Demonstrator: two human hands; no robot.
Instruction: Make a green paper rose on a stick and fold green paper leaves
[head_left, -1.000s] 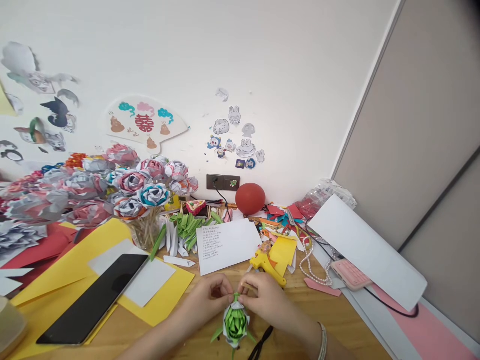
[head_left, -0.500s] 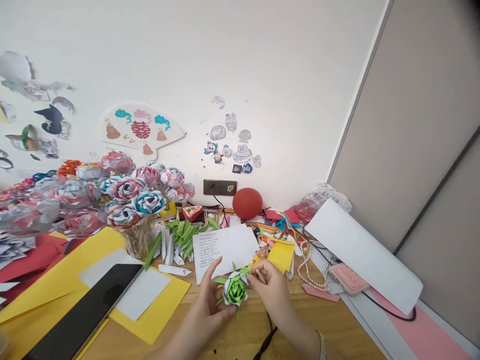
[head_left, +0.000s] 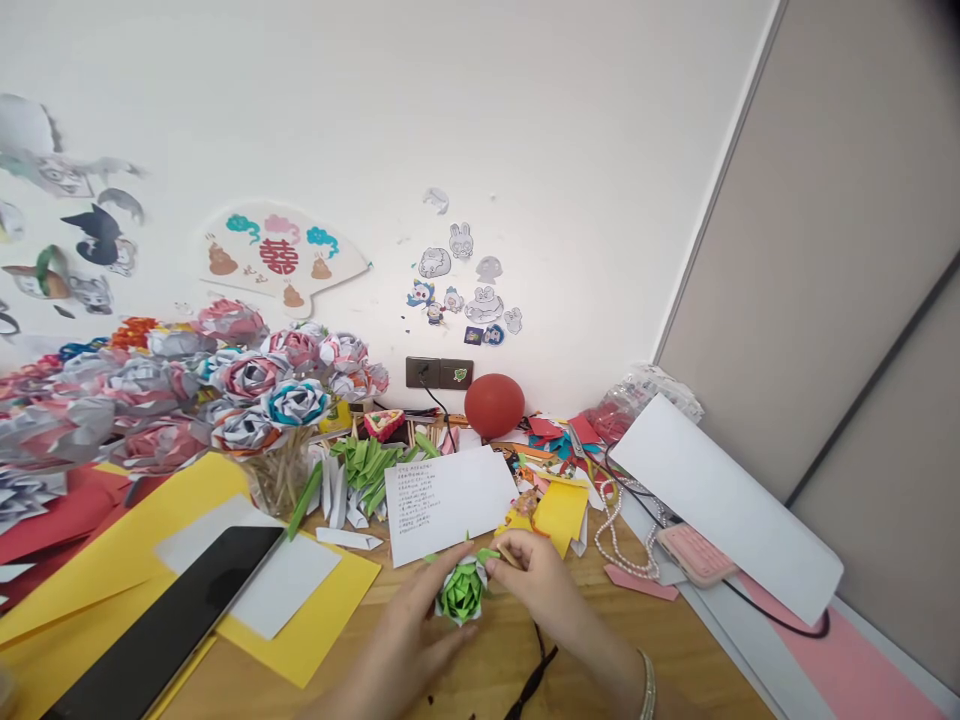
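Note:
A green and white folded paper flower [head_left: 461, 588] sits between my two hands, low in the middle of the view above the wooden table [head_left: 675, 640]. My left hand [head_left: 409, 630] cups it from the left and below, fingers curled round it. My right hand [head_left: 536, 585] pinches its green leaves on the right side, with a thin wooden stick between thumb and fingers. A bracelet circles my right wrist.
A handwritten white card [head_left: 450, 500] lies just behind the flower. A bunch of paper roses in a glass [head_left: 247, 400], yellow sheets [head_left: 172, 510] and a black tablet [head_left: 172, 620] lie left. A yellow glue gun [head_left: 525, 520], pearl beads [head_left: 622, 530], red ball [head_left: 493, 405] and coloured scraps lie right.
The flower was turned from hanging head-down to facing up and moved slightly away from me. My left hand shifted from pinching its top to cupping it from below.

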